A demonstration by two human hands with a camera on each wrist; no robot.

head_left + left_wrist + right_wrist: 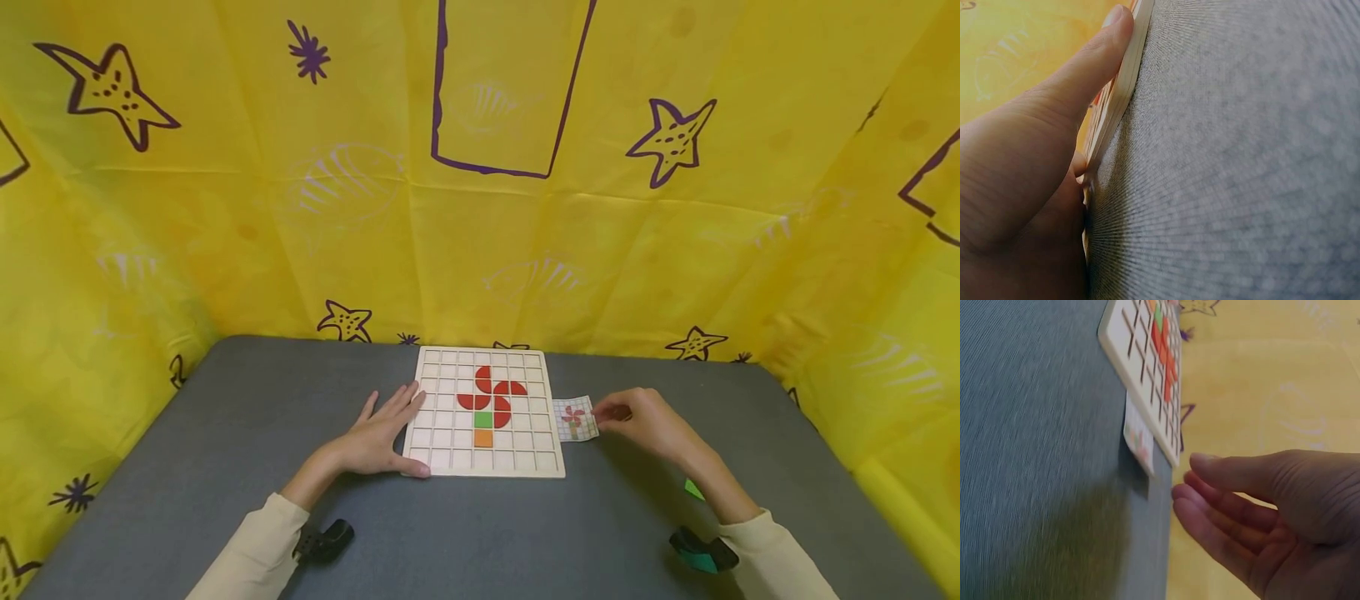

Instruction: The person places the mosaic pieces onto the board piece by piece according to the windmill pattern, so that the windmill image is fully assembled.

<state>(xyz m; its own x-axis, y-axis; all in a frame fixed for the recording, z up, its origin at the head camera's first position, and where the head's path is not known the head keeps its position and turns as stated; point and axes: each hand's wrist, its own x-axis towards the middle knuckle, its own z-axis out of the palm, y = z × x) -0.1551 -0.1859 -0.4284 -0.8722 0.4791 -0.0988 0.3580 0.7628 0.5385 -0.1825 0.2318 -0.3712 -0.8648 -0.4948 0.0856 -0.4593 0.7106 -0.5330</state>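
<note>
A pale wooden grid board (pixel 442 433) lies on the table, with red quarter-round pieces (pixel 501 410) in a pinwheel, a green square (pixel 483 419) and an orange square (pixel 483 438) below them. My left hand (pixel 375 437) rests spread along the board's left side, thumb on its near left corner. Beside the board's right edge lies a small printed card (pixel 573 418) showing a similar pinwheel. My right hand (pixel 648 425) is at the card's right edge; in the right wrist view a gap shows between its thumb and bent fingers, with nothing between them.
The grey table (pixel 450 533) reaches back to a yellow cloth (pixel 480 225) with drawn starfish and fish. A bright green piece (pixel 693 490) lies partly hidden under the right forearm. Dark straps (pixel 326 542) sit at both wrists.
</note>
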